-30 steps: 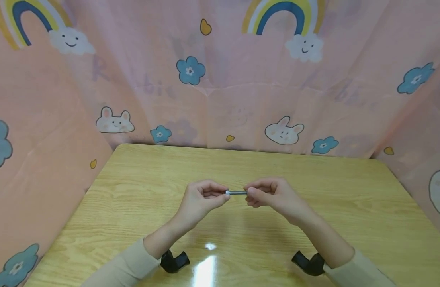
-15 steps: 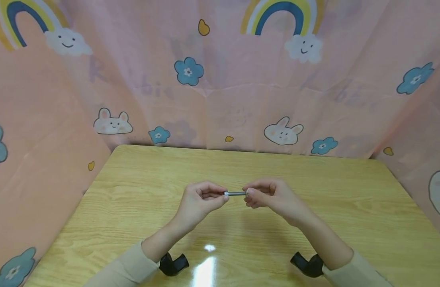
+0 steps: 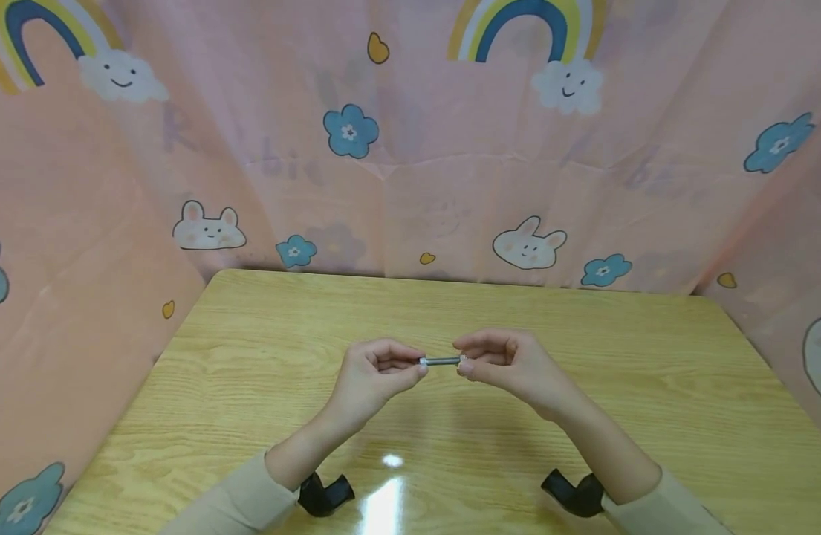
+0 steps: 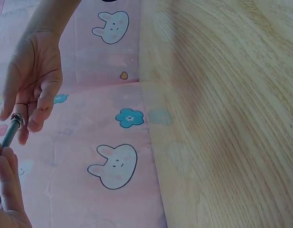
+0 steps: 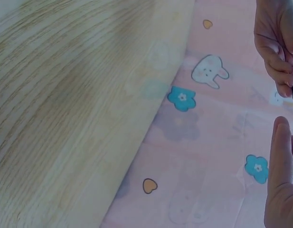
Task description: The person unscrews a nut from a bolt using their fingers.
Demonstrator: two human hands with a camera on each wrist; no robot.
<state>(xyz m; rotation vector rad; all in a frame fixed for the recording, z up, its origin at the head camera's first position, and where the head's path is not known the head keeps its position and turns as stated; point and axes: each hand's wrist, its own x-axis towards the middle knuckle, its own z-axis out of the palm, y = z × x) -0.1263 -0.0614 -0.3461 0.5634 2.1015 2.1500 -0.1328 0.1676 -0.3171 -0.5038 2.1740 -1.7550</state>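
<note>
A threaded metal bolt (image 3: 443,361) lies level in the air between the hands, above the table. My left hand (image 3: 377,375) pinches its left end between thumb and fingers. A nut (image 4: 17,120) sits round the bolt's other end, at the fingertips of my right hand (image 3: 513,368). The right thumb touches the nut from the near side, while the index finger is lifted and stands apart from it. In the right wrist view the nut is partly cut off by the frame's edge. The left fingertips hide the bolt's left end.
Below the hands is a wood-grain table (image 3: 283,319) with a bright light reflection near its front. A pink patterned cloth (image 3: 417,186) hangs behind and at both sides. Black curved wrist mounts (image 3: 325,496) stick out from both sleeves.
The right index finger has lifted off the nut and the thumb has shifted down slightly. The left hand and bolt stay nearly in place.
</note>
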